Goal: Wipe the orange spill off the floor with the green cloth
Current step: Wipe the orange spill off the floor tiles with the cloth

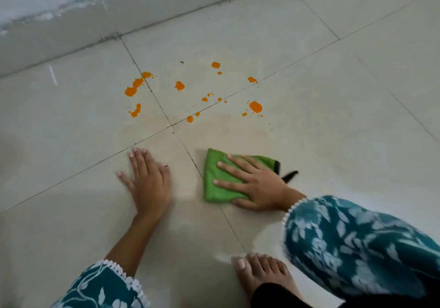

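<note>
Orange spill (255,106) lies in several blobs and small drops across the pale floor tiles, spread from the left blobs (134,87) to the right. Nearer to me, a folded green cloth (213,176) rests flat on the floor, below the spill and apart from it. My right hand (256,186) presses on top of the cloth with fingers spread. My left hand (148,181) is flat on the bare tile to the left of the cloth, fingers apart, holding nothing.
A grey wall base (100,21) runs along the far edge of the floor. My bare foot (262,276) stands at the bottom, just below the cloth. A faint wet smear (233,131) marks the tile between spill and cloth.
</note>
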